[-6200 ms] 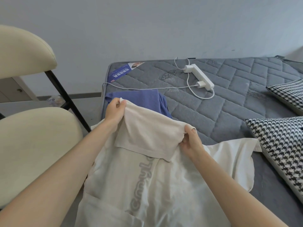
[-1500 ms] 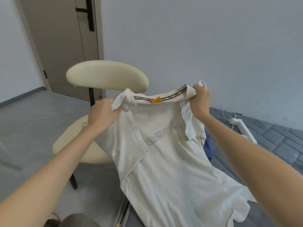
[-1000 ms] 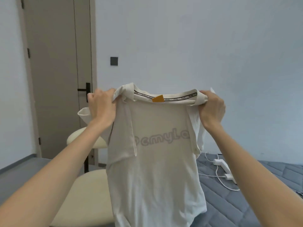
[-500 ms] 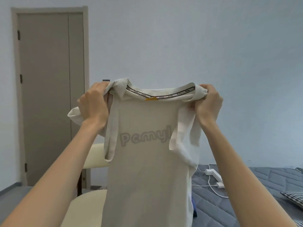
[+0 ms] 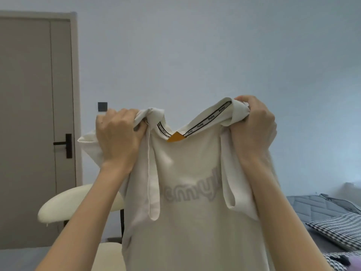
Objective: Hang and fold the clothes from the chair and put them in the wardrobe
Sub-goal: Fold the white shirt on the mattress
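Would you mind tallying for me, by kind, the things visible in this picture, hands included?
white shirt: 1
hands gripping it: 2, left hand and right hand
cream chair: 1
checked pillows: 2
grey mattress: 1
door: 1
wall switch: 1
Total: 9

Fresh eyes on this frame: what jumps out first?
A white shirt fills the centre, held up with the left hand and right hand each gripping one end of its collar. An orange tag sits at the neckline's dip. Behind, a cream chair stands lower left near a grey door; a checked pillow lies lower right.
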`<act>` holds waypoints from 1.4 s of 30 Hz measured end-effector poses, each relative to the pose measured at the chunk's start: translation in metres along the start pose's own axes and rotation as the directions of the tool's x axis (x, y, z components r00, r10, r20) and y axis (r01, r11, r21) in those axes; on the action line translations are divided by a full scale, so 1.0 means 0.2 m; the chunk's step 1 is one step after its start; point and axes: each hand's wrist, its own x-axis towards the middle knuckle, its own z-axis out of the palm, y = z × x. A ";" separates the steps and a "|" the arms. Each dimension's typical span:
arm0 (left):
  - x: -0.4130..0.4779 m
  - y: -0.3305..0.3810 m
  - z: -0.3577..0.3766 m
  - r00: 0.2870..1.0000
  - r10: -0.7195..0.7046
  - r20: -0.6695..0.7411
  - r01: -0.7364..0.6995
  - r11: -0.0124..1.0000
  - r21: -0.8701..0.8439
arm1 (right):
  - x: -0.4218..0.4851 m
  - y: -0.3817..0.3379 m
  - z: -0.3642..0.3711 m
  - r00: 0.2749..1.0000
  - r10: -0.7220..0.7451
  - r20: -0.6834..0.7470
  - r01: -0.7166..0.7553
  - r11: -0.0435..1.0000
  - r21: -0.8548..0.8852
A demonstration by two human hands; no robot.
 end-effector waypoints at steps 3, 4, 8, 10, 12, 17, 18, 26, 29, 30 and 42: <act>-0.23 0.05 0.19 0.966 0.036 0.257 -0.034 0.999 -0.010 | -0.16 0.27 0.09 0.981 0.055 0.187 -0.031 0.992 -0.125; -0.31 0.06 0.26 0.937 0.045 0.347 -0.043 0.999 -0.012 | -0.22 0.38 0.13 0.963 0.092 0.252 -0.052 0.985 -0.162; -0.58 0.08 0.53 0.818 0.023 0.574 -0.006 0.999 -0.031 | -0.43 0.78 0.28 0.868 0.280 0.411 -0.184 0.948 -0.258; -0.68 0.08 0.65 0.774 0.008 0.633 0.015 0.999 -0.032 | -0.50 0.94 0.36 0.814 0.373 0.446 -0.271 0.922 -0.277; -0.75 0.08 0.78 0.769 0.002 0.639 0.026 0.999 -0.034 | -0.54 1.07 0.44 0.764 0.441 0.471 -0.366 0.898 -0.246; -0.90 0.07 1.11 0.752 -0.018 0.659 0.044 0.999 -0.023 | -0.55 1.29 0.67 0.601 0.597 0.531 -0.628 0.764 -0.148; -0.93 0.06 1.17 0.737 -0.021 0.676 0.048 0.999 -0.020 | -0.56 1.33 0.71 0.585 0.616 0.528 -0.658 0.741 -0.135; -1.22 0.01 1.44 0.630 -0.024 0.777 0.041 0.999 -0.003 | -0.76 1.63 0.92 0.501 0.689 0.523 -0.702 0.677 -0.219; -1.31 0.00 1.50 0.615 -0.019 0.789 0.048 0.999 -0.013 | -0.82 1.69 0.95 0.500 0.685 0.531 -0.695 0.682 -0.226; -1.33 -0.01 1.52 0.609 -0.015 0.793 0.046 0.999 -0.017 | -0.84 1.70 0.96 0.495 0.685 0.535 -0.700 0.679 -0.222; -1.72 -0.02 1.35 0.520 -0.007 0.854 0.122 0.990 -0.067 | -1.16 1.84 0.74 0.413 0.684 0.601 -0.614 0.697 -0.372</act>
